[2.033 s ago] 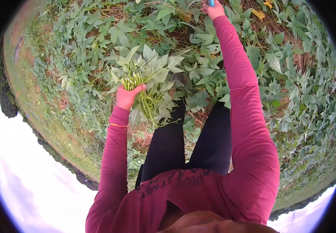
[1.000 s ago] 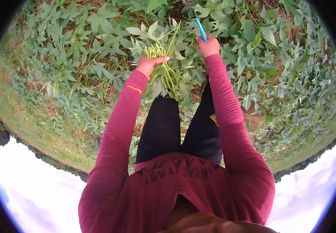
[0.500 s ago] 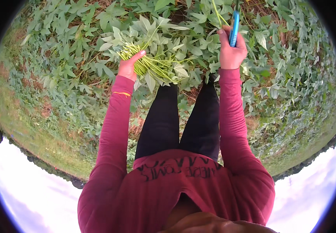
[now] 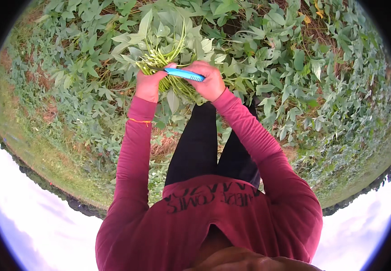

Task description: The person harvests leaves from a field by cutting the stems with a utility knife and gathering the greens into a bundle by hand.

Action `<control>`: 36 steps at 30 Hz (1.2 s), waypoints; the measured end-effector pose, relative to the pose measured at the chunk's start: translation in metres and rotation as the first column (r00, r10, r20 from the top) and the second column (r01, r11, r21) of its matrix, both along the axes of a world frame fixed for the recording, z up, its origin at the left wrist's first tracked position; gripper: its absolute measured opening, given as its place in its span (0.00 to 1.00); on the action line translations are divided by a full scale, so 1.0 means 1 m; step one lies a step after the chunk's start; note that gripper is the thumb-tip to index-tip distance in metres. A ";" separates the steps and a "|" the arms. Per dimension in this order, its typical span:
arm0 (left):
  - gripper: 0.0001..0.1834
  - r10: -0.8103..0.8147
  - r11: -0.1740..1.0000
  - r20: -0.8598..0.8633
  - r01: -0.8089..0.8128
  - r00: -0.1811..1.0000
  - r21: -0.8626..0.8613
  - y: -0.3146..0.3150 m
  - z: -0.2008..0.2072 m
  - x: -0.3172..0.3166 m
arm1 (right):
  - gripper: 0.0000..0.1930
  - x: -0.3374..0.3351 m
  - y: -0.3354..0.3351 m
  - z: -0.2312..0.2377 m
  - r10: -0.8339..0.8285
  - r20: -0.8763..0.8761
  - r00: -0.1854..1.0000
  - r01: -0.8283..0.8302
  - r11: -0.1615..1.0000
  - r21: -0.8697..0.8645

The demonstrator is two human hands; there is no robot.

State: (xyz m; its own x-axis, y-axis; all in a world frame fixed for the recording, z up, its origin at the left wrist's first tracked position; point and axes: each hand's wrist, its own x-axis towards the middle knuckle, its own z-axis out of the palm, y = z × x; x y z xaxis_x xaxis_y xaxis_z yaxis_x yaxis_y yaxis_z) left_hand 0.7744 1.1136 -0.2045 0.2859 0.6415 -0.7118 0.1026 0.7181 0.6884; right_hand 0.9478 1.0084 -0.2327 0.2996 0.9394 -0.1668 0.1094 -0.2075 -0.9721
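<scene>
In my left hand (image 4: pixel 148 86) is a thick bundle of leafy green stems (image 4: pixel 159 58), its pale cut ends bunched together above the thumb. My right hand (image 4: pixel 211 81) has come up against the bundle's right side, fingers curled around a blue-handled knife (image 4: pixel 184 74). The handle lies almost level across the stems, and its tip end meets my left thumb. A thin dark blade seems to run on to the left over the stems, though little of it shows. Whether my right fingers also hold a stem is hidden behind the handle.
Dense leafy vines (image 4: pixel 276 77) cover the ground all around, with dry brown straw (image 4: pixel 166 143) showing between them. My legs in black trousers (image 4: pixel 193 140) stand among the plants, just below the bundle. Grass and a tree line (image 4: pixel 64 198) lie toward the rim.
My right hand has moved left and down from the upper right to the bundle, carrying the knife, which has turned from upright to nearly level. My left hand keeps its hold.
</scene>
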 end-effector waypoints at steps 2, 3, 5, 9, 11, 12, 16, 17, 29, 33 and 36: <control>0.19 -0.021 0.991 -0.227 0.050 0.974 0.121 0.022 0.033 -0.011 | 0.14 0.018 0.014 -0.009 0.032 0.113 0.993 -0.043 0.995 0.094; 0.20 -0.045 0.980 -0.327 0.104 0.944 0.168 0.037 0.042 -0.034 | 0.14 0.036 0.024 -0.027 -0.168 0.205 0.964 0.151 0.984 0.100; 0.19 -0.036 0.976 -0.431 0.124 0.901 0.177 0.059 0.043 -0.061 | 0.13 0.110 0.045 -0.095 -0.385 0.494 0.780 0.367 0.920 0.137; 0.23 -0.182 0.975 -0.486 0.221 0.855 0.023 0.073 0.023 -0.083 | 0.12 0.180 0.137 -0.119 -0.201 0.812 0.548 0.312 0.950 0.024; 0.27 -0.310 0.945 -0.479 0.322 0.821 -0.059 0.061 -0.027 -0.062 | 0.14 0.207 0.147 -0.174 0.325 0.689 0.648 0.024 0.895 -0.445; 0.30 -0.354 0.920 -0.600 0.381 0.717 -0.088 0.053 -0.041 -0.054 | 0.10 0.170 0.138 -0.174 0.313 0.645 0.697 -0.007 0.903 -0.431; 0.40 -0.500 0.866 -0.508 0.413 0.701 -0.282 0.032 -0.111 -0.018 | 0.11 0.034 0.040 -0.120 0.230 0.589 0.774 -0.193 0.973 -0.126; 0.39 -0.557 0.829 -0.461 0.434 0.691 -0.353 0.026 -0.129 0.006 | 0.12 0.022 0.005 -0.125 0.253 0.516 0.818 -0.198 0.967 -0.160; 0.29 -0.710 0.686 -0.330 0.504 0.622 -0.525 -0.027 -0.258 0.031 | 0.14 0.086 -0.026 -0.129 -0.201 0.090 0.975 0.219 0.828 -0.516; 0.32 -0.669 0.707 -0.253 0.492 0.699 -0.508 -0.017 -0.261 0.024 | 0.28 0.147 0.006 -0.241 0.485 0.296 0.823 0.087 0.407 -0.909; 0.33 -0.686 0.685 -0.201 0.527 0.699 -0.503 -0.022 -0.252 0.062 | 0.23 0.156 0.008 -0.298 0.667 0.204 0.716 0.085 0.207 -0.975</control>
State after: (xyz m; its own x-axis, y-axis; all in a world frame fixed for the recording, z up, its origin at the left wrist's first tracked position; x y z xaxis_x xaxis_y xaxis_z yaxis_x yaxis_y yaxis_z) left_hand 0.8368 1.0918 -0.4562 0.1941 0.0680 -0.9786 0.7826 0.5908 0.1963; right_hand 1.1040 1.0162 -0.5303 0.4098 0.2755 -0.8696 0.7341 -0.6654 0.1351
